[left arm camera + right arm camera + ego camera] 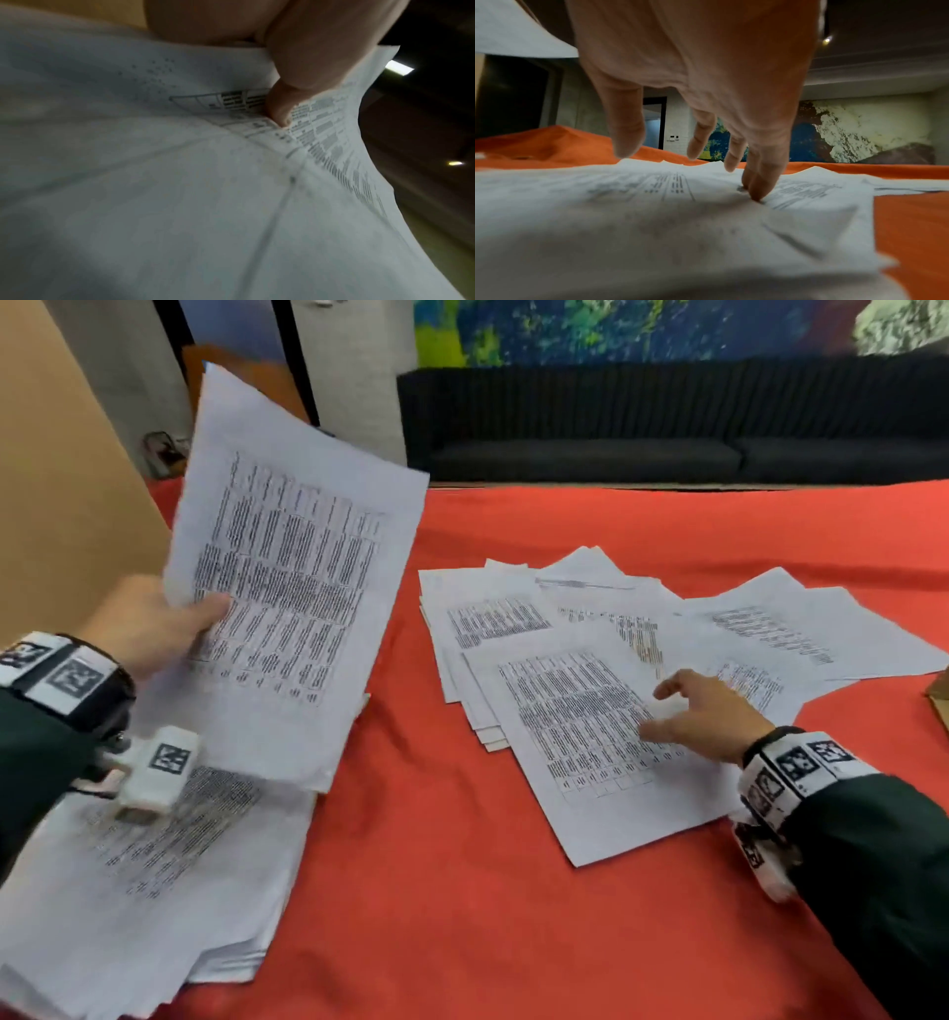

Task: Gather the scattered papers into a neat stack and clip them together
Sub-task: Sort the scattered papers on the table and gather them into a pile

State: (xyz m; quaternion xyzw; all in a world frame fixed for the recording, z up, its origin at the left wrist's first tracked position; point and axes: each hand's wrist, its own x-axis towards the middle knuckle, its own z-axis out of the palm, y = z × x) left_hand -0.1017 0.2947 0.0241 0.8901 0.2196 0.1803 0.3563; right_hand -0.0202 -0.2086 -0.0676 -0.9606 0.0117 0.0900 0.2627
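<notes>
At seven o'clock, nearest, a loose pile of papers [154,880] lies on the red-covered counter [436,891]. Above it at nine o'clock the left hand [149,629] pinches a raised sheaf [292,588], thumb on top. At three o'clock the right hand [708,716], its fingers [759,182] spread wide, presses the top sheet [590,747] of the scattered papers [744,629] fanning toward one o'clock. A dark sofa [667,423] stands at twelve.

printed text [287,577] blurred, near stack [128,891] cropped
</notes>
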